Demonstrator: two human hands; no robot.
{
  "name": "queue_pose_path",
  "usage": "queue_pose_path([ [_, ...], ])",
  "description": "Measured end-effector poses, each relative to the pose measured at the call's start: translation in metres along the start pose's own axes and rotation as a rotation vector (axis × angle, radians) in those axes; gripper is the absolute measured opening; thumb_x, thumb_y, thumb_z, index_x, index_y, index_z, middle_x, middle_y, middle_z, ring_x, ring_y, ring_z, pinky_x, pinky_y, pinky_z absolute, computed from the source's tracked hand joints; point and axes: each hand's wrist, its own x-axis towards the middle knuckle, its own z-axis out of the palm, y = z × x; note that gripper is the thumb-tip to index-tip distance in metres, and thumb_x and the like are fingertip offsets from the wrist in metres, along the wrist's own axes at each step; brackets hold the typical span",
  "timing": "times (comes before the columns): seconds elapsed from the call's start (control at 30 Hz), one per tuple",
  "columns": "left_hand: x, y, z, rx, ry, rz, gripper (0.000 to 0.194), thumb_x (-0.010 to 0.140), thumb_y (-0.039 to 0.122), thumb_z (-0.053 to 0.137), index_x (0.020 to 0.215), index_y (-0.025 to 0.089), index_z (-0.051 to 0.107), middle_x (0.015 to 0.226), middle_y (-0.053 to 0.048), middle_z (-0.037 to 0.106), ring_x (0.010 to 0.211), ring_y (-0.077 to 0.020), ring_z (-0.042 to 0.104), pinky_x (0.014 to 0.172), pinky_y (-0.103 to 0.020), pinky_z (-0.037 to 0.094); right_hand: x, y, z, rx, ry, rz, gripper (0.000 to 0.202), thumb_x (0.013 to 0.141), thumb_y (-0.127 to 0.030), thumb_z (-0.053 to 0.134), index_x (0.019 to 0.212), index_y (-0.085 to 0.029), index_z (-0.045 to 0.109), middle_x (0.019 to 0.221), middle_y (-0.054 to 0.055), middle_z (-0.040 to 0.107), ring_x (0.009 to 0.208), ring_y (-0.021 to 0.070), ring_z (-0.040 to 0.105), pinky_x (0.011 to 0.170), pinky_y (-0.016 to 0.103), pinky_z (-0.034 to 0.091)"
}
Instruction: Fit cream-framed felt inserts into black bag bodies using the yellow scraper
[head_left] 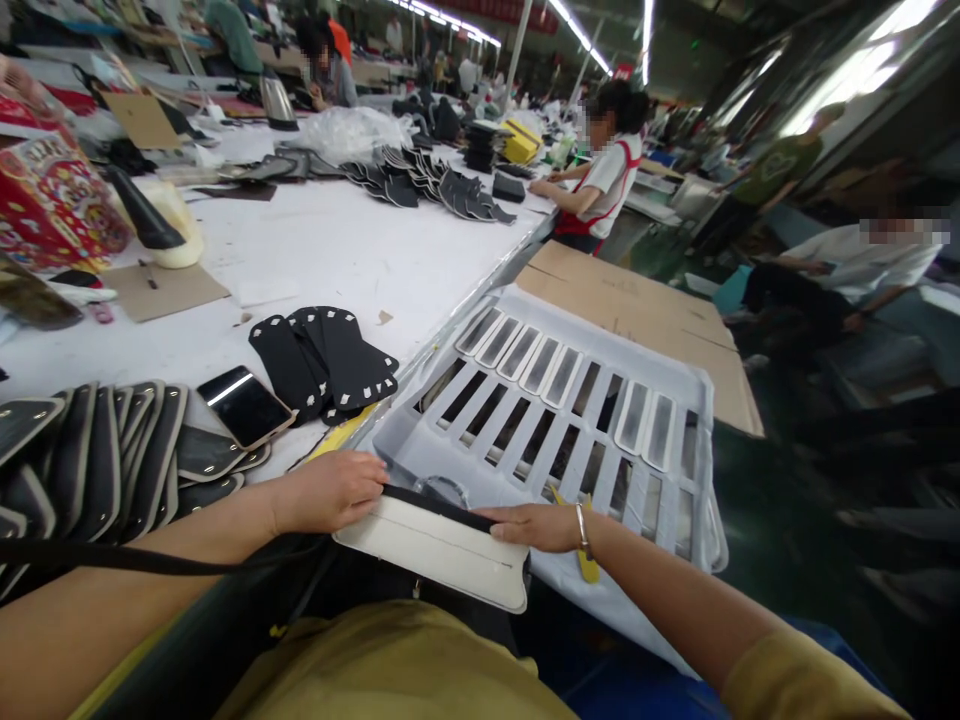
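An off-white panel [442, 548] with a dark line along its middle and a black upper edge is held tilted in front of my body. My left hand [341, 492] is closed on its left end, fingers curled over the black edge. At the right end, my right hand [529, 525] grips the same edge, fingers stretched along the top and the thumb against the pale face. What lies behind the panel is hidden. Just beyond it sits a grey slotted plastic tray [600, 395] with pale-rimmed strips [536, 360] in some slots.
Black shaped pieces [322, 360] and a phone [246, 405] lie on the white table [322, 260]. Pale-edged dark pieces [112, 455] are piled left. Yellow snips [587, 568] rest by the tray, with cardboard [637, 320] behind it. A co-worker [604, 175] stands at the table's far edge.
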Motion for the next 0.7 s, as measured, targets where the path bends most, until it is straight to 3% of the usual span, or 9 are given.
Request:
queue_pose_path([
  [0.07,0.007,0.009,-0.003,0.045,0.023,-0.01,0.018,0.083,0.023,0.051,0.086,0.016,0.068,0.11,-0.01,0.064,0.11,-0.0271,0.052,0.098,-0.043,0.036,-0.012,0.001,0.001,-0.065,0.114,0.007,0.063,0.086,-0.058,0.039,0.133,-0.017,0.045,0.135,0.009,0.046,0.125,0.0224,0.042,0.108,0.037,0.027],
  [0.13,0.017,0.026,-0.003,0.015,0.047,-0.01,0.02,0.083,0.024,0.053,0.095,0.016,0.066,0.114,-0.01,0.062,0.109,-0.0275,0.051,0.098,-0.044,0.036,-0.027,-0.002,0.011,-0.135,0.371,0.002,0.054,0.088,-0.052,0.04,0.126,-0.017,0.053,0.131,0.011,0.051,0.122,0.0234,0.045,0.106,0.039,0.03],
  [0.2,0.028,0.05,0.002,-0.089,0.038,0.028,0.025,0.084,0.026,0.053,0.105,0.017,0.062,0.113,-0.009,0.062,0.104,-0.0237,0.054,0.093,-0.038,0.04,-0.043,-0.007,0.032,-0.209,0.659,-0.041,0.043,0.089,-0.045,0.042,0.119,-0.018,0.058,0.125,0.011,0.055,0.117,0.0231,0.049,0.103,0.041,0.035],
  [0.27,0.038,0.076,0.011,-0.188,0.014,0.082,0.025,0.086,0.028,0.052,0.107,0.018,0.06,0.108,-0.007,0.064,0.097,-0.0207,0.055,0.087,-0.033,0.042,-0.056,-0.012,0.062,-0.299,0.844,-0.119,0.033,0.088,-0.04,0.047,0.111,-0.021,0.062,0.12,0.01,0.058,0.113,0.0226,0.051,0.102,0.043,0.036],
  [0.37,0.049,0.107,0.03,-0.231,0.019,0.108,0.02,0.087,0.029,0.052,0.101,0.019,0.062,0.099,-0.005,0.066,0.09,-0.0196,0.056,0.08,-0.032,0.041,-0.059,-0.012,0.109,-0.444,0.95,-0.194,0.027,0.083,-0.037,0.058,0.105,-0.022,0.063,0.117,0.009,0.058,0.115,0.0246,0.048,0.105,0.049,0.03],
  [0.47,0.054,0.122,0.045,-0.23,0.083,0.032,0.015,0.088,0.027,0.051,0.092,0.021,0.064,0.095,-0.002,0.067,0.085,-0.018,0.055,0.076,-0.032,0.038,-0.047,-0.002,0.141,-0.528,1.083,-0.217,0.016,0.083,-0.03,0.059,0.095,-0.023,0.065,0.113,0.008,0.06,0.115,0.0246,0.048,0.105,0.05,0.028],
  [0.6,0.053,0.129,0.053,-0.217,0.152,-0.045,0.014,0.088,0.025,0.052,0.085,0.022,0.065,0.095,0.0,0.067,0.084,-0.017,0.053,0.074,-0.033,0.035,-0.031,0.008,0.157,-0.549,1.252,-0.243,0.01,0.083,-0.019,0.056,0.086,-0.023,0.065,0.105,0.006,0.063,0.113,0.022,0.049,0.105,0.049,0.029],
  [0.7,0.055,0.134,0.054,-0.182,0.16,-0.088,0.016,0.088,0.022,0.05,0.079,0.02,0.064,0.094,0.001,0.066,0.084,-0.0166,0.051,0.073,-0.033,0.034,-0.029,0.005,0.159,-0.577,1.31,-0.277,0.012,0.083,-0.014,0.056,0.087,-0.022,0.064,0.105,0.004,0.064,0.113,0.0211,0.049,0.105,0.05,0.029],
])
